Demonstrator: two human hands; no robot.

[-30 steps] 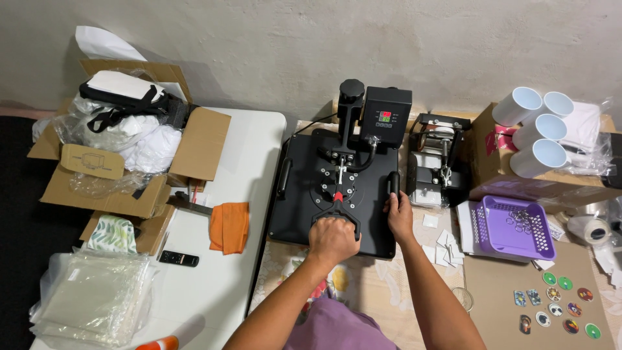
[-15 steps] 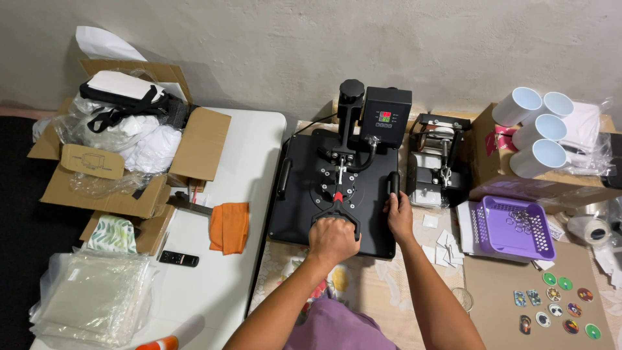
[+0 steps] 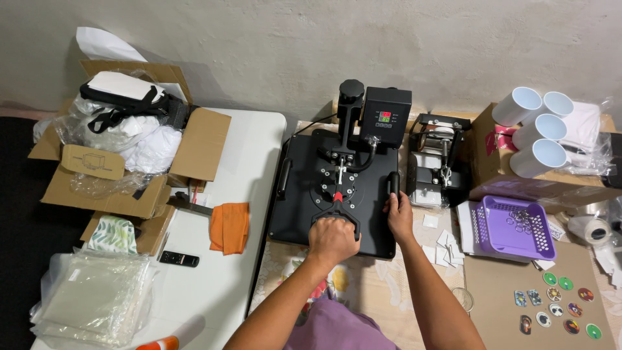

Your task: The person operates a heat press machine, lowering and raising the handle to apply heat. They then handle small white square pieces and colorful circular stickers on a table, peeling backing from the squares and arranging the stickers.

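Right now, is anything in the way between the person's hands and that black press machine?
Nothing visible is. The left hand is already closed around the front handle of the black heat press, and the right hand rests on the press's right side grip. The orange cloth lies apart, on the white table to the left.

A black heat press [image 3: 337, 188] sits at the frame's centre, its flat square upper plate lying level and closed. A black handle [image 3: 337, 217] runs along its near edge, and a control box [image 3: 386, 116] with lit display stands behind.
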